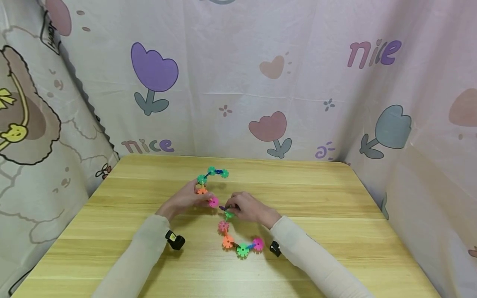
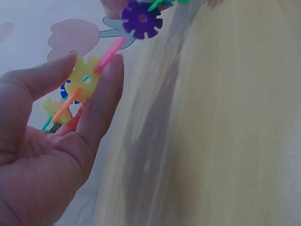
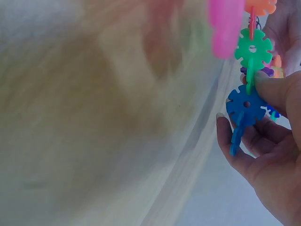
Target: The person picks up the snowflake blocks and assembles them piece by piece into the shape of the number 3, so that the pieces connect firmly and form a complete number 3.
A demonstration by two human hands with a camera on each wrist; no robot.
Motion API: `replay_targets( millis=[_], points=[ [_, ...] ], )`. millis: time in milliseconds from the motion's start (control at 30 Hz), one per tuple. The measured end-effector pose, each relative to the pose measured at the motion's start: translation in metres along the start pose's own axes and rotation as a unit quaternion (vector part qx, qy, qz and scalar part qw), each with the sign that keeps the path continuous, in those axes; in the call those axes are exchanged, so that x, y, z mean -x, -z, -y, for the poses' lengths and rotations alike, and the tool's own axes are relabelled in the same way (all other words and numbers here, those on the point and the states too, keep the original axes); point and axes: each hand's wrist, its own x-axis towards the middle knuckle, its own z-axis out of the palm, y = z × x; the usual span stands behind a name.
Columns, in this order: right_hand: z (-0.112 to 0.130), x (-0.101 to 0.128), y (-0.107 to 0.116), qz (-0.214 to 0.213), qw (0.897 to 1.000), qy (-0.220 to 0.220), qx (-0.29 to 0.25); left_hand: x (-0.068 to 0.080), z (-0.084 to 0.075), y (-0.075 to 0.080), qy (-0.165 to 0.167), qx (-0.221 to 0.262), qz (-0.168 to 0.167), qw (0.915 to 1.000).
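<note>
My left hand [image 1: 185, 200] pinches a yellow snowflake disc [image 2: 81, 75] between thumb and fingers. It belongs to a chain of notched plastic discs, with a pink disc [image 1: 213, 202] at its near end and teal discs [image 1: 211, 171] at its far end. My right hand [image 1: 246, 207] grips a second chain, thumb and fingers around a blue disc [image 3: 245, 104] beside a green disc [image 3: 254, 48]. That chain's purple disc [image 2: 142, 20] faces the pink one closely; whether they touch, I cannot tell. The second chain curves toward me through orange [image 1: 227, 242] and green to a pink disc [image 1: 258, 243].
Both chains are over a light wooden table [image 1: 316, 190]. A printed curtain [image 1: 223, 82] hangs behind the table and at both sides. Black wrist cameras [image 1: 175, 240] sit at both sleeves.
</note>
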Motion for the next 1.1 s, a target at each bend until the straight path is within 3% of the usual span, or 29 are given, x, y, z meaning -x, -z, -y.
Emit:
replay_targets(
  millis=[467, 933, 1100],
  points=[
    [-0.0011, 0.0003, -0.0028, -0.007, 1.000, -0.006, -0.011, -0.0009, 0.0024, -0.0042, -0.004, 0.010, 0.003, 0.9999],
    [-0.0029, -0.0006, -0.0041, -0.017, 1.000, -0.007, -0.014, -0.0022, 0.0034, -0.0060, 0.016, 0.030, -0.008, 0.9994],
    [-0.0018, -0.0023, -0.0040, -0.019, 1.000, -0.005, -0.013, -0.0049, 0.0024, -0.0090, -0.002, 0.046, 0.005, 0.9989]
  ],
)
